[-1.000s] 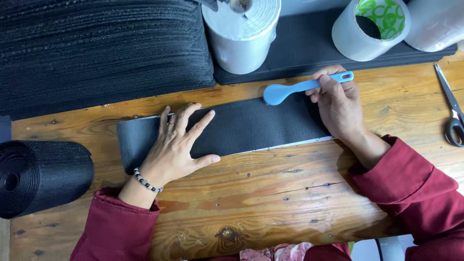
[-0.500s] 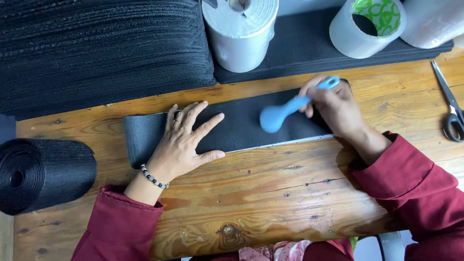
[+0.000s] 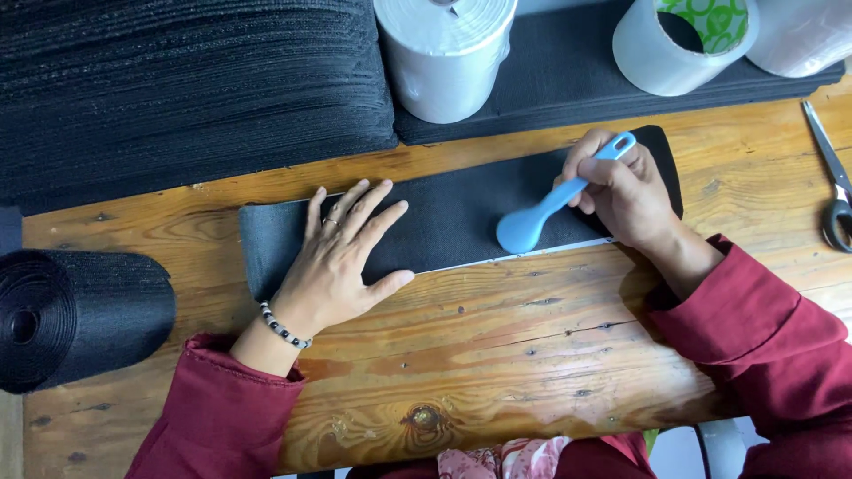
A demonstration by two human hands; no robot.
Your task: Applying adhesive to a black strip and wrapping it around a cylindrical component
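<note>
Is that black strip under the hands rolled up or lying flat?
Flat. The black strip lies spread on the wooden table, pinned by the left hand; the right hand presses a blue tool on it.

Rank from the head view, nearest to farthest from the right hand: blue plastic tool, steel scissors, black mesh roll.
From the right hand:
1. Blue plastic tool, gripped in it.
2. Steel scissors, at the table's right edge.
3. Black mesh roll, at the far left.

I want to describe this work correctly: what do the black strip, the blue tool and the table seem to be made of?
Black strip: likely a felt-like or textile sheet, matte, finely grained; its near edge shows a pale line. Blue tool: probably plastic, smooth, evenly coloured, one piece. Table: wood, with visible grain and knots, slightly glossy as if varnished.
</note>
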